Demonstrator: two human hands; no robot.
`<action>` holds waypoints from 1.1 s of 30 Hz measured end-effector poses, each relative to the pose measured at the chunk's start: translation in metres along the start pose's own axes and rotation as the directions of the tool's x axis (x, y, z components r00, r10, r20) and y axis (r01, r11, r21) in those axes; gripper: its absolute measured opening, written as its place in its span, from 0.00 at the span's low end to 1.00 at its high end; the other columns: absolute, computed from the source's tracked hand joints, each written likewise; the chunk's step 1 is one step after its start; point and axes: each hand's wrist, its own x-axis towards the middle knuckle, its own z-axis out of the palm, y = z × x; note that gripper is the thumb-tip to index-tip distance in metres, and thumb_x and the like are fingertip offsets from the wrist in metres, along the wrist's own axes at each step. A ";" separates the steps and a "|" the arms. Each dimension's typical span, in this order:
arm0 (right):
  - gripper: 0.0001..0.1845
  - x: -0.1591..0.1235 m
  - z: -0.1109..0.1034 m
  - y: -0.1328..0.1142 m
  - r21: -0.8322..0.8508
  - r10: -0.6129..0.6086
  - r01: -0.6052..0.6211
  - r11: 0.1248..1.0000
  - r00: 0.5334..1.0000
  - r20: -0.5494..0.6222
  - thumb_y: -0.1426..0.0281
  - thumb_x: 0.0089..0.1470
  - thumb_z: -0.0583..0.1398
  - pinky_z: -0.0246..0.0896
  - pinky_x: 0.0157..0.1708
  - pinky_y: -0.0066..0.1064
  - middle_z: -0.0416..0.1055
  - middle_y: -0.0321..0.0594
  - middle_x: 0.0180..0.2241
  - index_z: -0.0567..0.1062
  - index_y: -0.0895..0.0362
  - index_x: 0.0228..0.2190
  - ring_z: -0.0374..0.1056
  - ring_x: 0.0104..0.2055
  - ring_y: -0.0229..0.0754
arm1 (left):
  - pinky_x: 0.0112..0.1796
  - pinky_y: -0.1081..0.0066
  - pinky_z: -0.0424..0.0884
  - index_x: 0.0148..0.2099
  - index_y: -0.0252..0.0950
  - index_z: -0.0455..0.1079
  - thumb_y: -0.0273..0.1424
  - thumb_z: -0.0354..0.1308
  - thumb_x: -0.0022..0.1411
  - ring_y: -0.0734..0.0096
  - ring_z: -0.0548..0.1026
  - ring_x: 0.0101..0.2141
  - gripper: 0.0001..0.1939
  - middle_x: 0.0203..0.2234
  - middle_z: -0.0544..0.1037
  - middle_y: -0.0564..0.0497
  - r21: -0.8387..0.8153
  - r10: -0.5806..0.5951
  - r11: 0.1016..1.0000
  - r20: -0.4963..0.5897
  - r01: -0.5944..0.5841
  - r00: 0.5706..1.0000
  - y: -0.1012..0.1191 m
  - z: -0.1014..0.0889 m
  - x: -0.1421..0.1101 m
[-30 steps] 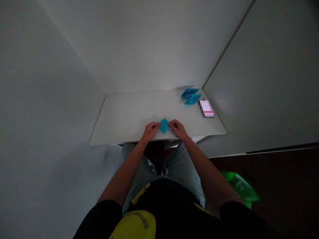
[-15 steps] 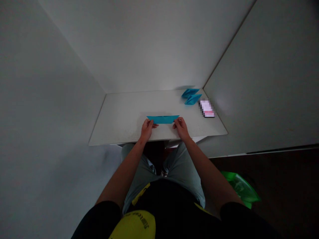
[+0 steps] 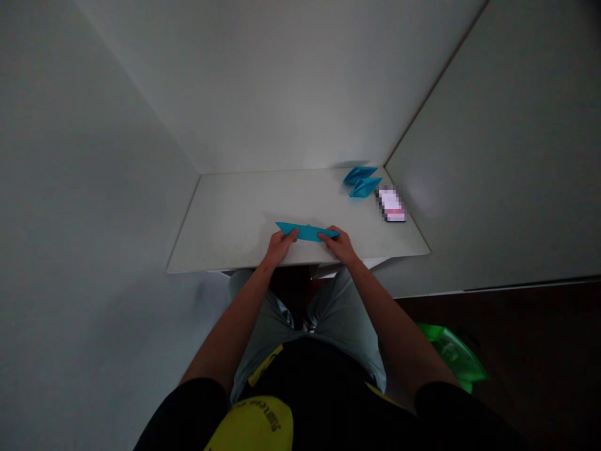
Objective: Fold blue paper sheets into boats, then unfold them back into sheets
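A long, narrow blue folded paper boat (image 3: 308, 232) with pointed ends is held between my two hands near the table's front edge. My left hand (image 3: 280, 244) pinches it left of the middle, thumb on the near side. My right hand (image 3: 339, 243) grips it toward the right end, thumb pressed on the near side and fingers behind. The paper slopes slightly down to the right. Two more blue paper boats (image 3: 365, 186) rest close together at the back right of the white table (image 3: 230, 213).
A phone (image 3: 391, 205) with a lit, blurred screen lies at the table's right side. Walls border the table at the left, back and right. On the dark floor at the lower right is a green plastic bag (image 3: 453, 354).
Both thumbs have moved inward along the folded paper. It has gone from level to tilted, its right side lower and nearer me. The boats and phone stay put.
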 end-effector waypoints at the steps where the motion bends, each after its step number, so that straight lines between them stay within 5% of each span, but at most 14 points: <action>1: 0.30 0.000 0.000 0.000 -0.023 0.003 -0.003 1.000 1.000 0.000 0.37 0.52 0.68 0.56 0.26 0.32 0.64 0.28 0.18 0.71 0.51 0.28 0.59 0.23 0.39 | 0.39 0.63 0.76 0.29 0.37 0.74 0.62 0.70 0.52 0.61 0.79 0.33 0.30 0.25 0.79 0.50 -0.017 -0.005 1.000 -0.026 0.004 1.000 0.000 0.000 0.001; 8: 0.41 0.000 0.000 0.004 -0.185 -0.006 0.004 0.983 1.000 -0.013 0.32 0.65 0.47 0.65 0.36 0.36 0.68 0.36 0.20 0.74 0.52 0.24 0.67 0.28 0.44 | 0.32 0.69 0.71 0.30 0.40 0.66 0.64 0.58 0.66 0.70 0.70 0.26 0.32 0.21 0.71 0.54 -0.048 0.098 0.993 -0.176 -0.108 0.980 0.002 0.003 0.001; 11: 0.35 -0.004 0.003 0.005 -0.158 -0.069 0.067 0.985 0.998 -0.006 0.37 0.67 0.52 0.65 0.33 0.34 0.72 0.34 0.24 0.82 0.53 0.42 0.65 0.26 0.42 | 0.30 0.70 0.68 0.30 0.40 0.65 0.63 0.56 0.69 0.71 0.68 0.24 0.31 0.19 0.69 0.55 -0.038 0.128 0.990 -0.193 -0.138 0.973 0.002 0.002 -0.001; 14: 0.32 -0.010 0.005 0.006 -0.144 -0.151 0.146 0.979 0.988 -0.021 0.42 0.62 0.64 0.63 0.30 0.33 0.74 0.34 0.29 0.79 0.52 0.56 0.65 0.27 0.41 | 0.31 0.69 0.71 0.33 0.40 0.66 0.63 0.55 0.69 0.70 0.71 0.24 0.31 0.21 0.71 0.54 -0.067 0.106 0.990 -0.188 -0.121 0.976 0.002 -0.001 0.000; 20: 0.22 -0.026 -0.002 0.012 -0.267 -0.232 0.260 0.928 0.964 0.134 0.48 0.63 0.65 0.64 0.30 0.33 0.77 0.39 0.32 0.83 0.52 0.46 0.67 0.27 0.41 | 0.32 0.67 0.76 0.37 0.39 0.68 0.67 0.56 0.66 0.68 0.77 0.27 0.33 0.25 0.75 0.53 -0.085 0.102 0.990 -0.139 -0.114 0.985 -0.003 -0.002 0.001; 23: 0.19 -0.026 -0.019 0.010 -0.375 -0.276 0.333 0.865 0.940 0.199 0.54 0.70 0.59 0.70 0.39 0.35 0.80 0.43 0.38 0.83 0.52 0.47 0.74 0.35 0.45 | 0.32 0.68 0.76 0.49 0.38 0.70 0.65 0.55 0.69 0.71 0.76 0.26 0.33 0.30 0.77 0.53 -0.085 0.126 0.986 -0.163 -0.141 0.978 -0.005 0.002 -0.001; 26: 0.19 -0.014 -0.048 0.006 -0.530 -0.287 0.305 0.791 0.950 0.119 0.59 0.72 0.55 0.71 0.45 0.37 0.81 0.45 0.39 0.82 0.53 0.51 0.77 0.40 0.47 | 0.29 0.71 0.75 0.58 0.39 0.70 0.62 0.54 0.71 0.77 0.73 0.24 0.32 0.42 0.79 0.48 -0.075 0.169 0.980 -0.188 -0.185 0.968 -0.005 0.005 -0.004; 33: 0.23 0.038 -0.112 -0.004 -0.840 -0.111 -0.028 0.542 0.988 -0.105 0.69 0.70 0.54 0.69 0.54 0.44 0.82 0.57 0.49 0.78 0.61 0.60 0.77 0.51 0.57 | 0.27 0.73 0.71 0.52 0.37 0.74 0.57 0.56 0.73 0.78 0.70 0.23 0.27 0.38 0.78 0.50 -0.006 0.194 0.981 -0.044 -0.194 0.980 -0.002 0.006 -0.008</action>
